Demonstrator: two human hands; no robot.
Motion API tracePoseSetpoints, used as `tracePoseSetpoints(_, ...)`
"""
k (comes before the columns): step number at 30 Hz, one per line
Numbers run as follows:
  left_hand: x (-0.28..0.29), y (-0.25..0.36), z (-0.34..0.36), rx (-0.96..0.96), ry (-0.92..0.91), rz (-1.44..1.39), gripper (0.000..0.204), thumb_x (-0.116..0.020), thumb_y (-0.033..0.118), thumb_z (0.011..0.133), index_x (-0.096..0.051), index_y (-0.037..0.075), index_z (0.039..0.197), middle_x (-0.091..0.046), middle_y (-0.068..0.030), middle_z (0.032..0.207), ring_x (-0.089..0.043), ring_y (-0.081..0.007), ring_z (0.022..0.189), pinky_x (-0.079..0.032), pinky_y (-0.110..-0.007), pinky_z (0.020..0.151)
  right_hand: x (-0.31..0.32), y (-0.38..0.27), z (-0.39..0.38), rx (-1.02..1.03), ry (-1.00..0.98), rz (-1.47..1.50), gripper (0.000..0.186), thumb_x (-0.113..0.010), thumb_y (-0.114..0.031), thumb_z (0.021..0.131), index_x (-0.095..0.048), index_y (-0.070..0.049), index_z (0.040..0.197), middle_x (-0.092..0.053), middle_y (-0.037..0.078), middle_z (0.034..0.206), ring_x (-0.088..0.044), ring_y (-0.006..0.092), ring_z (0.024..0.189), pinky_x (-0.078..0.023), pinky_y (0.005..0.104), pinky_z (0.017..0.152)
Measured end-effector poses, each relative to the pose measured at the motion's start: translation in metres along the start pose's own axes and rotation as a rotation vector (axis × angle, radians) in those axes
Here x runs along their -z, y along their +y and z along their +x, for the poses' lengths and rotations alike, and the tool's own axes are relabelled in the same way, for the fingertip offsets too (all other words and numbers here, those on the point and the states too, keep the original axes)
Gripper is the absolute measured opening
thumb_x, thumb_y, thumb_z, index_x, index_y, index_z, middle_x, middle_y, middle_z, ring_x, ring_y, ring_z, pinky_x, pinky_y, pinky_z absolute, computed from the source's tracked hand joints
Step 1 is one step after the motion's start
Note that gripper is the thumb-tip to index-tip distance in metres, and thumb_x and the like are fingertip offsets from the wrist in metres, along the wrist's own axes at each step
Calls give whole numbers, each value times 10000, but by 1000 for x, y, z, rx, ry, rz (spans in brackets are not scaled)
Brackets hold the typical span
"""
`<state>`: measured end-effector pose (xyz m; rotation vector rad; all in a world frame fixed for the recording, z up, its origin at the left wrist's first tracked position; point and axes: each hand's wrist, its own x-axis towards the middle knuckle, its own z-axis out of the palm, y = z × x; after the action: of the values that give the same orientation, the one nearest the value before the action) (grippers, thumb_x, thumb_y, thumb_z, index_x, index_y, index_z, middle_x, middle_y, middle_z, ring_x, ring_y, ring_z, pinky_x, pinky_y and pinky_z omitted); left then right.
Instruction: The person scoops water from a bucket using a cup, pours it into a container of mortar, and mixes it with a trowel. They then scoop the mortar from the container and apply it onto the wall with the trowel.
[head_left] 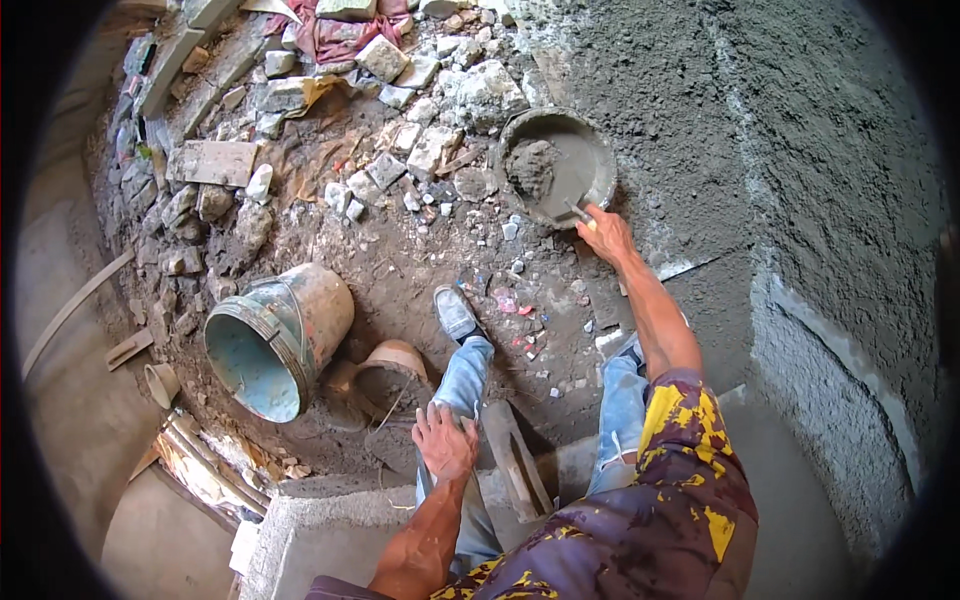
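My right hand (606, 236) is closed round the pale handle of a trowel (578, 211) at the near rim of a round basin (606, 180). The trowel's metal shank points into the basin, and its blade cannot be made out. Inside the basin lies wet grey mortar (533, 165), heaped on the left and smoother on the right. My left hand (447, 440) rests on my left knee with its fingers spread, holding nothing. Just beyond it sits a smaller bucket (397, 355) with grey material inside.
A large paint-stained bucket (330, 305) lies tipped on the left. Broken stones and rubble (435, 150) cover the ground ahead. Rough grey plaster (830, 150) rises on the right. A wooden float (515, 460) lies between my legs, by a concrete ledge (335, 510).
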<state>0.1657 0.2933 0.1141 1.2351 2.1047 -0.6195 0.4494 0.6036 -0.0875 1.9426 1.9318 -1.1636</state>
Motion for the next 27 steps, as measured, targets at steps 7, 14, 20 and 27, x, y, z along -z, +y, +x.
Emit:
tracePoseSetpoints(7,5,21,5,-61,28,-12,544,-620,387,789,-576,62,1224,-501,-143,1379,-376,-335,1338,-276,-470,1089,29,-32,-28,-107,160,143,308,-588,-381,845,-613,-148,1045,-678,198,944,-647,408,904,-509,497,782)
tracePoseSetpoints(14,-35,20,-21,-70,171,72,539,-591,423,785,-622,69,1190,-563,-126,1291,-432,-344,1287,-317,-468,1045,101,-168,-102,327,-14,327,216,-506,-261,862,-564,-57,819,-621,137,744,-599,315,622,-529,449,588)
tracePoseSetpoints(20,-38,71,-33,-45,148,139,507,-587,388,813,-582,64,1204,-553,-153,1283,-435,-364,1266,-329,-471,1037,189,-163,-192,1012,-672,635,319,-558,-323,893,-635,-35,1005,-550,62,641,-527,168,485,-445,325,438)
tracePoseSetpoints(27,-80,90,-47,-130,238,83,475,-603,393,773,-633,64,1115,-582,-168,1250,-467,-365,1236,-352,-479,1006,460,170,-269,-308,661,397,249,-549,-207,968,-626,-25,1118,-608,29,718,-540,117,544,-430,281,469)
